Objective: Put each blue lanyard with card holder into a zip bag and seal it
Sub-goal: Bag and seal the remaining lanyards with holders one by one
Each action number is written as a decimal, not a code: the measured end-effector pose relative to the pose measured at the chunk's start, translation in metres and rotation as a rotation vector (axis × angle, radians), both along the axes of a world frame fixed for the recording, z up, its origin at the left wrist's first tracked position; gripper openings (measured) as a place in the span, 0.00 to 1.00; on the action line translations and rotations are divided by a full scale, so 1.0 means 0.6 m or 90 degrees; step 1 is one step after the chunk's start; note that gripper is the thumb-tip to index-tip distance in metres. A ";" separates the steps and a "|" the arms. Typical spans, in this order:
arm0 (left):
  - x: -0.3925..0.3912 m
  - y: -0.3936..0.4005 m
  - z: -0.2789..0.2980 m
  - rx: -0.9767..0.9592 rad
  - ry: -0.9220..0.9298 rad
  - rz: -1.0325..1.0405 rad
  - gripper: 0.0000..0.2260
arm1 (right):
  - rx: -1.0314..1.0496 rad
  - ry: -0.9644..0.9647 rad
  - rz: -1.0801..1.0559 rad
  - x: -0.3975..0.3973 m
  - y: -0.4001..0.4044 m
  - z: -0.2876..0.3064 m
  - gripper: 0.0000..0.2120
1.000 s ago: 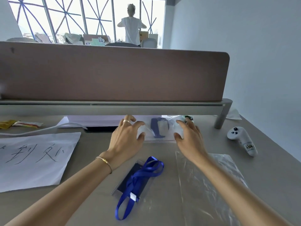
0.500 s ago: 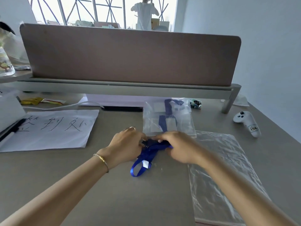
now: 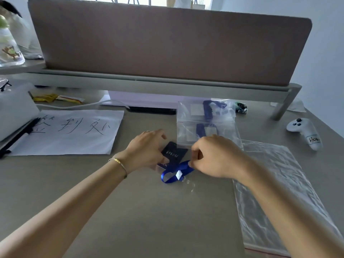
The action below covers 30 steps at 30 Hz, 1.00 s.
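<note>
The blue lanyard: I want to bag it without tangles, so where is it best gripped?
Probably grip the blue lanyard at its folded loop beside the card holder, coming from above on the right. The ribbon lies bunched flat there, where the right hand already pinches it.

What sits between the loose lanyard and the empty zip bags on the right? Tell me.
Nothing visible on the desk between them. The blue lanyard and its card holder lie under both hands; the left hand holds the holder, the right hand pinches the ribbon. Only the right forearm crosses above the empty zip bags.
</note>
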<state>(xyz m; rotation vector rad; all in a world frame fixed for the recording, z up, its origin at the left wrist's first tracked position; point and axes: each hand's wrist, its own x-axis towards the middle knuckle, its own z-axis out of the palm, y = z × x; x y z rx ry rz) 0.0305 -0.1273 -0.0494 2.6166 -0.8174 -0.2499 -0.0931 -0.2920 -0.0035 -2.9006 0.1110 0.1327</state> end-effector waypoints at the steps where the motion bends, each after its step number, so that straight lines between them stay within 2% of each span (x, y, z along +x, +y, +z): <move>1: 0.004 0.005 -0.003 0.005 -0.020 0.013 0.26 | -0.009 0.017 0.004 -0.001 0.012 -0.001 0.11; 4: 0.010 0.017 -0.010 0.012 -0.102 0.043 0.21 | -0.077 0.031 0.027 -0.005 0.036 -0.012 0.18; 6: 0.007 0.020 -0.012 0.001 -0.114 0.053 0.20 | -0.096 0.047 0.058 -0.004 0.040 -0.022 0.15; 9: -0.009 0.012 -0.010 0.034 -0.134 0.040 0.29 | -0.022 0.106 0.068 -0.002 0.025 -0.023 0.10; 11: -0.022 0.007 -0.009 0.061 -0.143 0.024 0.34 | 0.015 0.120 0.054 -0.002 0.006 -0.013 0.10; 14: -0.031 0.004 -0.012 0.062 -0.155 -0.016 0.31 | 0.065 0.062 0.029 0.002 -0.027 -0.001 0.09; 16: -0.030 0.002 -0.010 0.046 -0.133 -0.054 0.30 | 0.133 0.011 -0.003 0.009 -0.045 -0.003 0.08; 18: -0.024 0.001 -0.007 0.056 -0.088 -0.077 0.35 | 0.180 -0.030 -0.028 0.016 -0.060 -0.011 0.08; 20: -0.010 0.002 -0.007 0.054 -0.011 -0.087 0.39 | 0.209 -0.049 -0.040 0.018 -0.072 -0.017 0.10; 23: 0.006 0.009 -0.004 0.017 0.089 -0.107 0.41 | 0.339 -0.027 -0.058 0.014 -0.085 -0.008 0.17; 26: 0.016 0.021 0.008 -0.030 0.117 -0.086 0.38 | 0.393 -0.026 -0.055 0.010 -0.091 0.003 0.12; 28: 0.023 0.030 0.017 -0.049 0.110 -0.076 0.30 | 0.437 -0.029 -0.055 0.008 -0.091 0.008 0.08; 30: 0.032 0.038 0.026 -0.081 0.091 -0.072 0.21 | 0.506 -0.031 -0.061 0.007 -0.089 0.010 0.09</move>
